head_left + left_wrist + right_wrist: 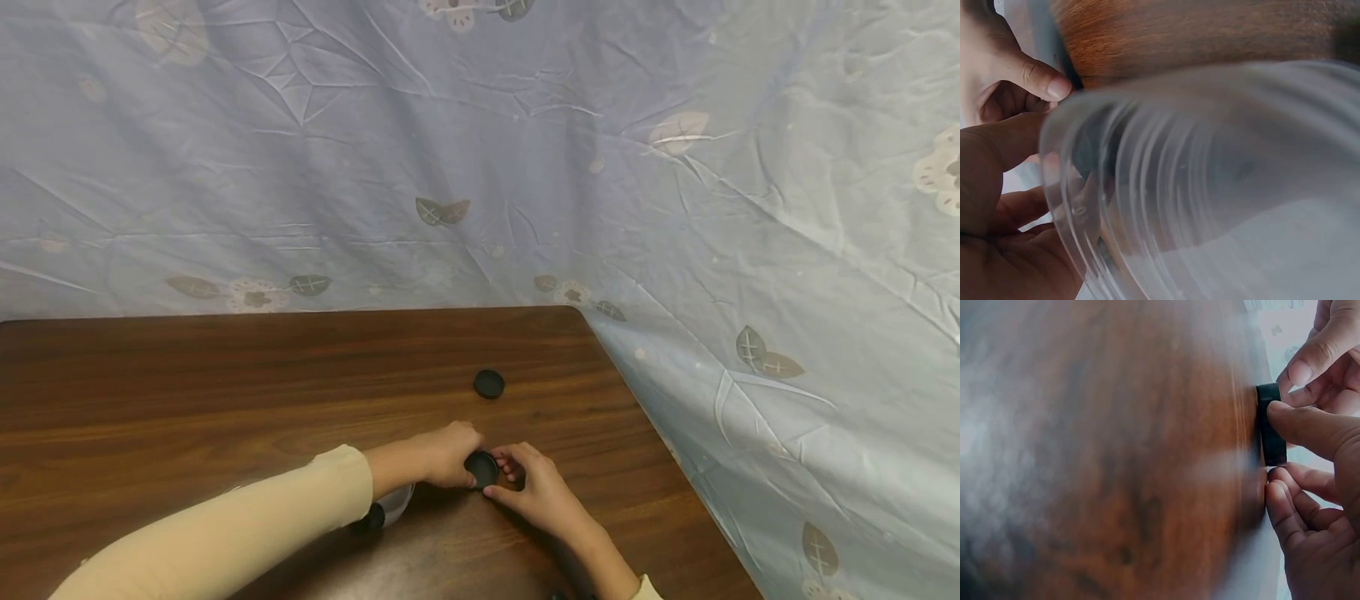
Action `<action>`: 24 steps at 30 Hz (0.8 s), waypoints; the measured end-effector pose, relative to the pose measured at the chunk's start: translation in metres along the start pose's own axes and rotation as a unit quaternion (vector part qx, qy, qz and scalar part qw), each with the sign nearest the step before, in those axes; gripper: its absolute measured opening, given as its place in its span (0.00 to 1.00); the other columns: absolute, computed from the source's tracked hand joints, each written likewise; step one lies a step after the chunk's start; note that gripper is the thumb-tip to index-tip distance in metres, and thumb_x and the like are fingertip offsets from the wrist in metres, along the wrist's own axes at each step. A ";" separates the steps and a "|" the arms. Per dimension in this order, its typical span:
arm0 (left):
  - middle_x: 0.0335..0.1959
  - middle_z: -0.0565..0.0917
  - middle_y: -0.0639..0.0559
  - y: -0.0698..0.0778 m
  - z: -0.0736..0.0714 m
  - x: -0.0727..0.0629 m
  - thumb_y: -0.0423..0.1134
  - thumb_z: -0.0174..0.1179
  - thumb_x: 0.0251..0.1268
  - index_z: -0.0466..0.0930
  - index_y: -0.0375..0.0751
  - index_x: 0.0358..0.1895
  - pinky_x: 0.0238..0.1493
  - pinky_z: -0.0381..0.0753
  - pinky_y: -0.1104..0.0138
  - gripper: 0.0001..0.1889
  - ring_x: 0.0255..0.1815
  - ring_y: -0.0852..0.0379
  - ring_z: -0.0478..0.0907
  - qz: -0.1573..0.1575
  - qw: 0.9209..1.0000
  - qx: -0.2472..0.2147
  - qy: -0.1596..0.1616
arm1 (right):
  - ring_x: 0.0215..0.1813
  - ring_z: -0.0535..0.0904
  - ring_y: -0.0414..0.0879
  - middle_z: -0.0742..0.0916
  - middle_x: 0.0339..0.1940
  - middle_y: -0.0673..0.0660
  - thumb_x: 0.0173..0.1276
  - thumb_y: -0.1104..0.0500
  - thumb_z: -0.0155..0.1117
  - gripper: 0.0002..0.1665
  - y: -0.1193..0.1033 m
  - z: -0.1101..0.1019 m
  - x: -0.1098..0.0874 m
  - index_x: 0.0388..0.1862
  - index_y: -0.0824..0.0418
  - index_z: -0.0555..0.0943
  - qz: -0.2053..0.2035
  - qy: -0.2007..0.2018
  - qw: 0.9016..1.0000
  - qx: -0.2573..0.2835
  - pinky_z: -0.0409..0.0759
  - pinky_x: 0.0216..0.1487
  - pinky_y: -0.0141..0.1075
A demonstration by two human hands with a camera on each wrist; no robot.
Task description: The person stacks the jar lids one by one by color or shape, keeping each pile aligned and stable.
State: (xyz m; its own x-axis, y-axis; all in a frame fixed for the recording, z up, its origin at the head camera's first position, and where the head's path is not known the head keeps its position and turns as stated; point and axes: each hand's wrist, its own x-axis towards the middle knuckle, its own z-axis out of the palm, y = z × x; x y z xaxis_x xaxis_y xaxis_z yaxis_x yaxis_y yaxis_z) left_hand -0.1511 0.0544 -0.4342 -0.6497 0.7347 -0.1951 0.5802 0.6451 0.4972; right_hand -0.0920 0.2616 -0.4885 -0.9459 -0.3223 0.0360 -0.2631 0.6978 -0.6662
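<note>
My left hand [450, 454] and right hand [540, 492] meet at a black round lid [482, 471], shallow with a raised rim, low over the wooden table. Left thumb and fingers grip the lid's left side. From the right, my right thumb and fingers pinch its edge; the right wrist view has the black lid [1271, 425] edge-on between thumb and fingers. Beyond the hands lies a second black round lid [490, 384]. Clear ribbed plastic [1210, 156] fills much of the left wrist view and partly covers the fingers.
A clear rounded thing [397, 504] shows under the left forearm, beside a small black part [371, 518]. The brown wooden table [225, 392] ends at a patterned cloth [300, 167] behind and to the right.
</note>
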 end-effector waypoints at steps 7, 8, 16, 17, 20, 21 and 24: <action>0.47 0.84 0.44 -0.001 -0.003 -0.001 0.37 0.75 0.61 0.84 0.32 0.52 0.48 0.81 0.64 0.19 0.48 0.55 0.78 -0.006 1.000 -0.012 -0.003 | 0.53 0.83 0.47 0.85 0.53 0.57 0.67 0.53 0.77 0.32 -0.002 -0.002 0.000 0.64 0.66 0.80 0.007 -0.010 1.000 0.008 0.85 0.55 0.29; 0.47 0.84 0.44 -0.001 -0.005 -0.001 0.37 0.75 0.61 0.84 0.32 0.51 0.48 0.81 0.63 0.18 0.47 0.54 0.78 -0.005 1.000 -0.013 -0.002 | 0.53 0.83 0.47 0.85 0.53 0.56 0.67 0.52 0.77 0.32 -0.002 -0.002 0.000 0.64 0.66 0.79 0.008 -0.013 1.000 0.010 0.85 0.56 0.29; 0.56 0.85 0.36 -0.001 -0.027 -0.002 0.40 0.71 0.67 0.80 0.26 0.61 0.58 0.86 0.52 0.25 0.57 0.43 0.83 0.021 0.999 -0.036 0.015 | 0.52 0.83 0.48 0.86 0.54 0.60 0.71 0.50 0.73 0.29 -0.003 -0.015 0.003 0.62 0.67 0.80 -0.013 -0.022 1.000 0.013 0.87 0.56 0.34; 0.57 0.85 0.35 -0.002 -0.032 -0.002 0.40 0.70 0.68 0.79 0.26 0.61 0.58 0.86 0.52 0.25 0.58 0.42 0.83 0.026 0.999 -0.044 0.016 | 0.52 0.83 0.48 0.86 0.55 0.60 0.72 0.50 0.72 0.29 -0.003 -0.017 0.004 0.62 0.67 0.80 -0.016 -0.021 1.000 0.011 0.87 0.56 0.34; 0.57 0.85 0.33 -0.007 -0.047 -0.002 0.40 0.69 0.69 0.79 0.24 0.61 0.60 0.86 0.51 0.25 0.58 0.40 0.84 0.040 0.997 -0.058 0.031 | 0.53 0.84 0.51 0.86 0.56 0.61 0.73 0.50 0.71 0.29 -0.004 -0.023 0.011 0.63 0.67 0.79 -0.022 -0.008 1.000 0.012 0.87 0.56 0.36; 0.58 0.85 0.33 -0.009 -0.052 -0.001 0.40 0.69 0.69 0.79 0.24 0.61 0.60 0.86 0.52 0.25 0.58 0.40 0.84 0.045 0.997 -0.057 0.036 | 0.54 0.85 0.52 0.86 0.56 0.62 0.73 0.50 0.71 0.29 -0.004 -0.025 0.013 0.64 0.68 0.79 -0.024 -0.001 1.000 0.013 0.88 0.56 0.37; 0.59 0.85 0.33 -0.020 -0.068 0.000 0.41 0.68 0.70 0.79 0.25 0.62 0.64 0.85 0.53 0.25 0.61 0.40 0.84 0.048 0.995 -0.061 0.056 | 0.55 0.85 0.55 0.86 0.57 0.65 0.73 0.52 0.71 0.29 -0.004 -0.030 0.023 0.64 0.69 0.79 -0.024 0.021 0.999 0.012 0.88 0.57 0.42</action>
State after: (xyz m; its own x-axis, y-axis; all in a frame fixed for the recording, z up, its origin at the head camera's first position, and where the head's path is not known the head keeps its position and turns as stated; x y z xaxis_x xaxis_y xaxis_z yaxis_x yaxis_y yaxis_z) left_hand -0.1963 0.0272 -0.3864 -0.6492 0.7590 -0.0489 0.5831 0.5380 0.6087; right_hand -0.1183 0.2705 -0.4623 -0.9395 -0.3278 0.0992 -0.3044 0.6667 -0.6803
